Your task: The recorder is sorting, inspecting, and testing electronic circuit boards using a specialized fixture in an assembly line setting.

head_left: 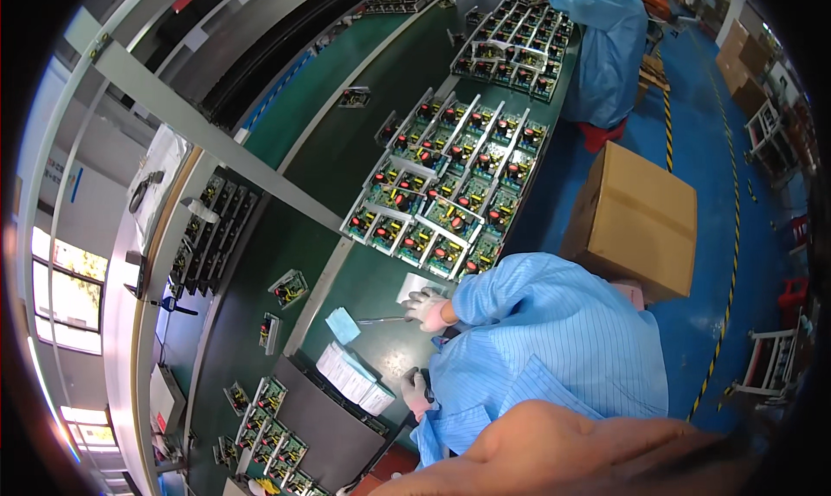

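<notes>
- Bare skin fills the lower edge: the wearer's own forearm (554, 448), blurred and very close to the camera, lies across the frame from lower right to lower left. Which arm it is cannot be told, and the fingers are out of sight, so whether they are spread, curled or holding anything cannot be told either.
- Nearest its far end, at the lower left, a dark flat tray (333, 431) rests on the green bench (381, 89), with a stack of white slips (351, 376) along its upper edge and rows of small circuit boards (273, 440) just to its left.
- Directly above the forearm, and close to it, a co-worker in a pale blue coat (554, 340) leans over the bench. One gloved hand (427, 310) rests by a thin metal tool (381, 320) and a blue cloth (343, 325); the other gloved hand (416, 390) is near the slips.
- Further up, a large panel of circuit boards (450, 184) lies on the bench, a cardboard box (636, 219) stands on the blue floor, and a second co-worker (606, 46) works at the far end.
- Likely risks: the forearm is crowded against the co-worker, so a reach forward could jog their elbow or sweep the loose slips off the tray. Bare skin brushing the small boards could smudge them or shift them out of their rows.
</notes>
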Action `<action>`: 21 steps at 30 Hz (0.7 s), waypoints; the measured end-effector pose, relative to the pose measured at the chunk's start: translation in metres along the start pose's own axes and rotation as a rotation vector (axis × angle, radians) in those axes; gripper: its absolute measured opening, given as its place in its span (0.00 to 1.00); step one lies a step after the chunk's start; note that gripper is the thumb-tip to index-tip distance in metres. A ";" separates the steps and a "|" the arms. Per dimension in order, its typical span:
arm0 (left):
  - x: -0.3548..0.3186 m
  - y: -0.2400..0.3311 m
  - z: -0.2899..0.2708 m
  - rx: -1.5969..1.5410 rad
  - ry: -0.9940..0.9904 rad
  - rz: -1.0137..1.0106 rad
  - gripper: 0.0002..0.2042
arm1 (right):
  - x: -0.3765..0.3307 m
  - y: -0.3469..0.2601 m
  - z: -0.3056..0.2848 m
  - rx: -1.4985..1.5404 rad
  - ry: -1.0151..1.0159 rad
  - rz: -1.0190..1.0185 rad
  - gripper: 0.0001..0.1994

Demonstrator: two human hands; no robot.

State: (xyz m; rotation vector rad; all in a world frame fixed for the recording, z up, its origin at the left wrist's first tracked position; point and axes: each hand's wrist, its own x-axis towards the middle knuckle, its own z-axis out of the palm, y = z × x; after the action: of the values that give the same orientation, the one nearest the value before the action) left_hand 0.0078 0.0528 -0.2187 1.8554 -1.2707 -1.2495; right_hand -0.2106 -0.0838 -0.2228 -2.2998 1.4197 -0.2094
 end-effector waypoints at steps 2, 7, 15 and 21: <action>0.002 -0.003 0.001 -0.007 -0.005 0.022 0.14 | -0.002 -0.002 -0.004 -0.005 0.041 -0.004 0.18; 0.006 -0.008 0.003 -0.041 0.006 0.023 0.13 | 0.002 -0.020 -0.024 0.100 0.141 -0.008 0.14; 0.012 -0.011 0.000 -0.036 -0.006 -0.016 0.12 | -0.009 -0.023 -0.025 0.224 0.091 0.029 0.11; 0.013 0.001 -0.001 0.040 -0.007 -0.059 0.12 | -0.010 -0.025 -0.024 0.237 -0.009 0.039 0.11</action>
State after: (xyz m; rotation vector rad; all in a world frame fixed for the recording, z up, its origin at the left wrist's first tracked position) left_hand 0.0098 0.0404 -0.2230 1.9308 -1.2616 -1.2706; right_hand -0.2034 -0.0718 -0.1893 -2.0771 1.3553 -0.3369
